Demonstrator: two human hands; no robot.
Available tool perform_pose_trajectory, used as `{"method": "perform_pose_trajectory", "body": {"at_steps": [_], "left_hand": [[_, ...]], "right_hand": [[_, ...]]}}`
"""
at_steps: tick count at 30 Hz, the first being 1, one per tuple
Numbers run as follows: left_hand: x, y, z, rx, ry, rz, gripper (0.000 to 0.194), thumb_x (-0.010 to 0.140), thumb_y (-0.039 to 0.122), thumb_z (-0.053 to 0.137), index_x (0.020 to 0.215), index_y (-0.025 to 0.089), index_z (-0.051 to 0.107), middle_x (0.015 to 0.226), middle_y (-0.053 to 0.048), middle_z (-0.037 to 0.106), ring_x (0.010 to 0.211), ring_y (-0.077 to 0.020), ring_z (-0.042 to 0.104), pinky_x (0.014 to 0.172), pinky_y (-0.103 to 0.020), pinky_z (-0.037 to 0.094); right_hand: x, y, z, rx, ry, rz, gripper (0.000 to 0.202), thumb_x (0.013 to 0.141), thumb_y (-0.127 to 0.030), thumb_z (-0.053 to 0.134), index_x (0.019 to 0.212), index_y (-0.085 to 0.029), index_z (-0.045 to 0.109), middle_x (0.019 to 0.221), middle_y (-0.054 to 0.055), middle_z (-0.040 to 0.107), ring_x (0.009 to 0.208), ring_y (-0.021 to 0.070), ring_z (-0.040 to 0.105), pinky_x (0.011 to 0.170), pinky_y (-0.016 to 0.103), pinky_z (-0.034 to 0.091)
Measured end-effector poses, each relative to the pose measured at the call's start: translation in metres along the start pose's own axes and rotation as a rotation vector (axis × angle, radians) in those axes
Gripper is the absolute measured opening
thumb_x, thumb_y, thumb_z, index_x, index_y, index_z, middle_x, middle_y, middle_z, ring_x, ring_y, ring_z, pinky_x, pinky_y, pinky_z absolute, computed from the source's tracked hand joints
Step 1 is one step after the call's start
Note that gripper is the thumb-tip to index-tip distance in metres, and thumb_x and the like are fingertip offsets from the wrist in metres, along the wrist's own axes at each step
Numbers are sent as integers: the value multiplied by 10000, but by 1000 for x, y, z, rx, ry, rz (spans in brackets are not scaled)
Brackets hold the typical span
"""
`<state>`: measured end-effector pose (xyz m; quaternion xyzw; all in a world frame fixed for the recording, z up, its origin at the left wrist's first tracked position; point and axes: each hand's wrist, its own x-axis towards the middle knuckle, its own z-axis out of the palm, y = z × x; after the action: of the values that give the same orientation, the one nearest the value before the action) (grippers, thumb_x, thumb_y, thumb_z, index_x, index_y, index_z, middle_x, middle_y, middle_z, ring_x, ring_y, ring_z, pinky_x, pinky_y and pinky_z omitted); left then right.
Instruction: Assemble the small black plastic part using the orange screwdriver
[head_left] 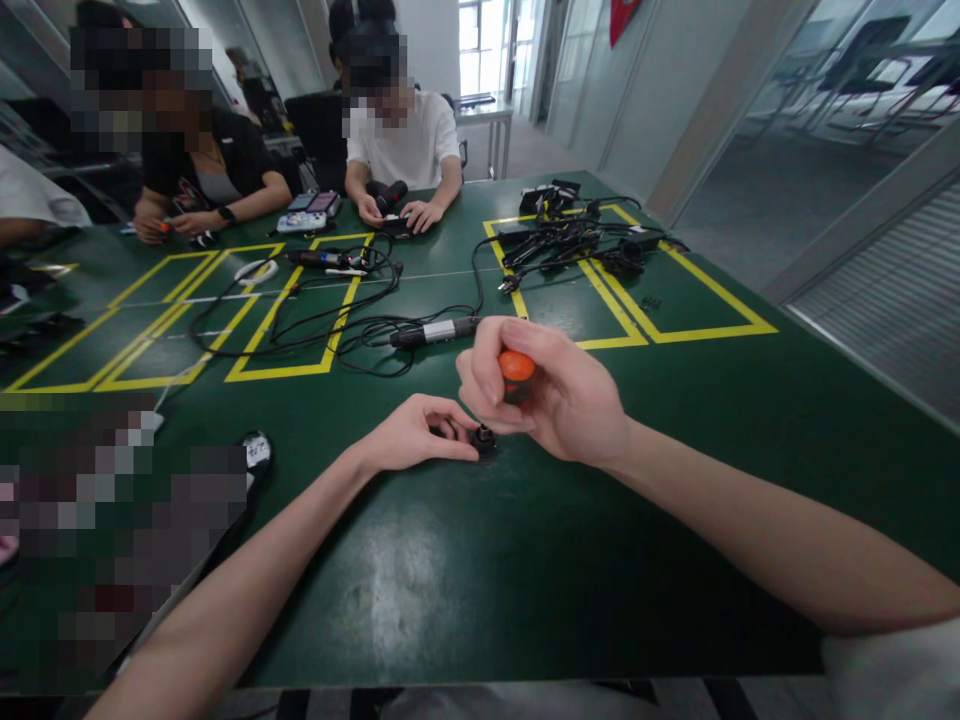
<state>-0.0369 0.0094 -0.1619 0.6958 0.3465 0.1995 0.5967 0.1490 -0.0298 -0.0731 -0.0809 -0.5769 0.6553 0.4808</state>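
Observation:
In the head view my right hand [562,395] is wrapped round the handle of a screwdriver [517,372], dark with an orange end cap. The cap points up towards me; the shaft is hidden behind my fingers. Just below and to the left, my left hand [416,435] pinches a small dark round part [484,443] against the green table [420,570]. A bit of metal shows at the top of this part. Whether the screwdriver touches it is hidden by my right fingers.
Beyond my hands lies a corded electric screwdriver [435,332] with looped black cable. A pile of black cables and adapters [570,235] sits at the far right. Yellow tape marks rectangles on the table. Across it, a person in a white shirt [409,140] handles a dark object.

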Motion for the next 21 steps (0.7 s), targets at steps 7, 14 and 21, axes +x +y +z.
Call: {"method": "perform_pose_trajectory", "body": {"at_steps": [7,14,21], "left_hand": [[0,-3,-2,14,-10,20,368,691,377,885,920,108,782,645,13,636,593,-78,528,570,-191,424],[-1,-2,-2,15,-20,52,441,723,343,864,1096,123,779,809,-46,751,695,-118,631,657,-218,505],[2,3,2,-36,17,-6,383,650,310,902,959,109,797,730,-27,732,621,-91,580,608,-204,459]], "right_hand": [[-1,-1,-3,-10,1,-27,274,990,-451,555,884,-238,418,585,-106,438,424,56,277,407,177,238],[-1,1,-3,-6,-8,-12,392,1033,-534,436,813,-212,477,563,-83,404,419,64,287,388,193,258],[-1,0,-3,-5,31,-50,257,1006,-440,534,887,-238,429,601,-98,460,417,56,291,394,172,243]]}}
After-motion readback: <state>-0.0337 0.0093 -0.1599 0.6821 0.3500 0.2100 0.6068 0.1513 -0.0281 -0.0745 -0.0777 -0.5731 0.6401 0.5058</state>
